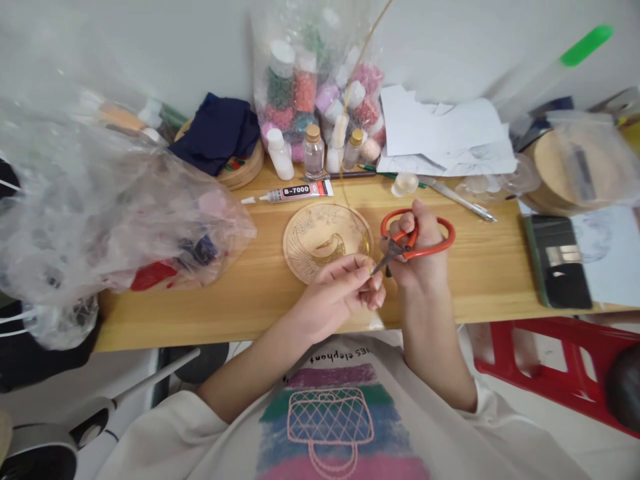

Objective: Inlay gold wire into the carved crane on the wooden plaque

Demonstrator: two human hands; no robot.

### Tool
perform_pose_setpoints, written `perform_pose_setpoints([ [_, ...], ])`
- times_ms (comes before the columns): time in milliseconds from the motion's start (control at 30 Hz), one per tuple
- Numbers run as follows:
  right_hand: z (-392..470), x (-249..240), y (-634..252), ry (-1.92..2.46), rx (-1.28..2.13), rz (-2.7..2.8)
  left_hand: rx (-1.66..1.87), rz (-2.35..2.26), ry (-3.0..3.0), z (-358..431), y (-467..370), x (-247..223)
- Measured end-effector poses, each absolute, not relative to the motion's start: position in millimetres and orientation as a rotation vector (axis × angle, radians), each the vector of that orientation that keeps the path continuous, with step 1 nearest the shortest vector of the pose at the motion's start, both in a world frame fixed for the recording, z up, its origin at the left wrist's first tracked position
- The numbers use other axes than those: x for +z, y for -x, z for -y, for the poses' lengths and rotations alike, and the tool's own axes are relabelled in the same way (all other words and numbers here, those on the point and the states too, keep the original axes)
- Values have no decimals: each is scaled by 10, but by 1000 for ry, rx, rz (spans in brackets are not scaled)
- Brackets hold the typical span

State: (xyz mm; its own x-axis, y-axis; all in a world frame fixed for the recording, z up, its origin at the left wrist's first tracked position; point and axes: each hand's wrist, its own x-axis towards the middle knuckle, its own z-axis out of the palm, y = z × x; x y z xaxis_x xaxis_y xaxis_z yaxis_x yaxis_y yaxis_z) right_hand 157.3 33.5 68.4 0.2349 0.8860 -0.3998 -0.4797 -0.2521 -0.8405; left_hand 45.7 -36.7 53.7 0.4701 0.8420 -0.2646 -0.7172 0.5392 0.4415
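My right hand (419,243) grips orange-handled scissors (420,250), fingers through the loops. The dark blades point down and left, with their tips touching or close beside my left fingertips. My left hand (345,287) is closed in a pinch on a thin gold wire (368,248), which runs up from the fingers; its lower end is hidden. Just behind my left hand lies a round wooden disc (305,233) with a line drawing, part of it outlined in gold. My hand covers the disc's lower right edge.
A B-7000 glue tube (300,191) lies behind the disc, its cap off. Small bottles (314,153) stand near a bag of coloured jars (305,87). Plastic bags (150,220) crowd the left; papers (440,133), a tweezers-like tool (463,201) and a phone (557,267) lie right.
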Motion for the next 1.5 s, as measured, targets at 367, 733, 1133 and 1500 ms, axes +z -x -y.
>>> perform_pose_setpoints([
  [367, -536, 694, -1550, 1416, 1238, 416, 926, -442, 52, 223, -501, 533],
  [733, -663, 688, -1436, 1473, 1210, 380, 918, -398, 216, 109, -454, 544],
  [1133, -677, 606, -1393, 1324, 1164, 444, 926, -354, 286, 125, -457, 532],
  [1500, -705, 647, -1355, 1335, 1131, 306, 928, -339, 308, 127, -476, 581],
])
